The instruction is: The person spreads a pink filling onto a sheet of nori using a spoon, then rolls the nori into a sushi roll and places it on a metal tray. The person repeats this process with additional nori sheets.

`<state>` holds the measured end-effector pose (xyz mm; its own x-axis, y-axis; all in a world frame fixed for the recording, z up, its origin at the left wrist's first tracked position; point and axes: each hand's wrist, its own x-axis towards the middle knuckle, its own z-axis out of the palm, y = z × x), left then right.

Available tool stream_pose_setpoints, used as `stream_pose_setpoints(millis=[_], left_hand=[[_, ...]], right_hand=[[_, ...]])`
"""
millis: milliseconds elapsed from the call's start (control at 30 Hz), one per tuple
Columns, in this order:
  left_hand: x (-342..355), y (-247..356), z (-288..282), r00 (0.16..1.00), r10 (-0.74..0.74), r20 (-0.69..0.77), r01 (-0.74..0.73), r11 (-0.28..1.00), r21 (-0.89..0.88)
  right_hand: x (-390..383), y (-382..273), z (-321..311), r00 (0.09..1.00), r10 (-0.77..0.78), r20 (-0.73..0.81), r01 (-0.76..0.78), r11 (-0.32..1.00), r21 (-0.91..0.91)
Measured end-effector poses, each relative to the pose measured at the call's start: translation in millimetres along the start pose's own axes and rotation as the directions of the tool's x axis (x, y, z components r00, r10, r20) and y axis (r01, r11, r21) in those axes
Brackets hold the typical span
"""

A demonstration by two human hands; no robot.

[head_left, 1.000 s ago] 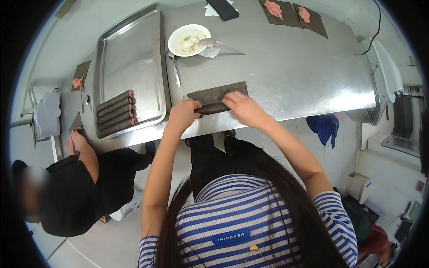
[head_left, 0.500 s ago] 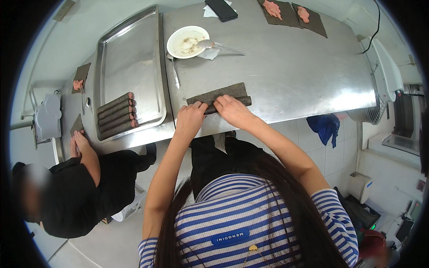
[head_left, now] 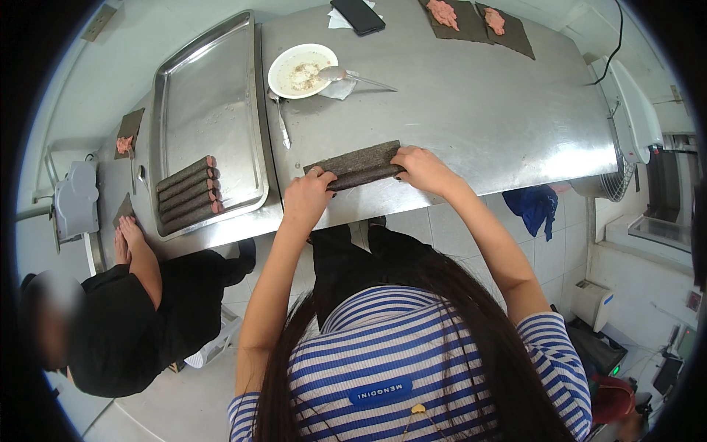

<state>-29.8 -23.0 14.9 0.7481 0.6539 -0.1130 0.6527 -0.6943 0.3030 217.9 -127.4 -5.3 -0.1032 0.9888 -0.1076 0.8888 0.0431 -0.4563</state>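
Note:
A dark seaweed sheet (head_left: 355, 163) lies near the front edge of the steel table, its near side rolled into a tube and a flat strip left on the far side. My left hand (head_left: 309, 193) grips the roll's left end with curled fingers. At the right end, my right hand (head_left: 425, 170) pinches the roll, thumb on the near side. Whatever is inside the roll is hidden. Several finished seaweed rolls (head_left: 188, 193) with pink filling at their ends lie side by side on a metal tray (head_left: 264, 147) to the left.
Beyond the roll stand a white bowl (head_left: 275, 78) with a spoon in it and another spoon (head_left: 283, 127). Farther back are a phone (head_left: 359, 16) and two seaweed sheets (head_left: 465, 26) with pink paste. A co-worker's hands (head_left: 127, 237) work at the left; a white scale (head_left: 633, 110) is at the right.
My right hand has slid rightward from the roll's middle to its right end. My left hand has shifted slightly toward the left end, so the hands are now farther apart.

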Motion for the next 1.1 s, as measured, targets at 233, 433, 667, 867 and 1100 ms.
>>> stream_pose_setpoints(millis=[233, 433, 667, 867, 1100], left_hand=[[19, -13, -15, 0.97, -0.121, 0.212, 0.168, 0.961, -0.222], [13, -5, -16, 0.996, -0.05, 0.073, 0.065, 0.976, -0.207], [-3, 2, 8, 0.991, 0.028, -0.128, -0.03, 1.0, -0.008], [-4, 2, 9, 0.99, 0.028, -0.137, -0.024, 0.999, 0.025], [-4, 0, 6, 0.992, 0.025, -0.125, -0.026, 1.0, -0.01]], right_hand=[[18, -38, 13, 0.928, -0.318, -0.196, 0.308, 0.948, -0.076], [30, -47, 42, 0.883, -0.379, -0.278, 0.327, 0.92, -0.215], [34, -46, 40, 0.883, -0.407, -0.235, 0.344, 0.9, -0.268], [20, -25, 32, 0.941, -0.287, -0.177, 0.241, 0.94, -0.241], [6, -4, 14, 0.976, -0.151, -0.159, 0.124, 0.978, -0.17]])
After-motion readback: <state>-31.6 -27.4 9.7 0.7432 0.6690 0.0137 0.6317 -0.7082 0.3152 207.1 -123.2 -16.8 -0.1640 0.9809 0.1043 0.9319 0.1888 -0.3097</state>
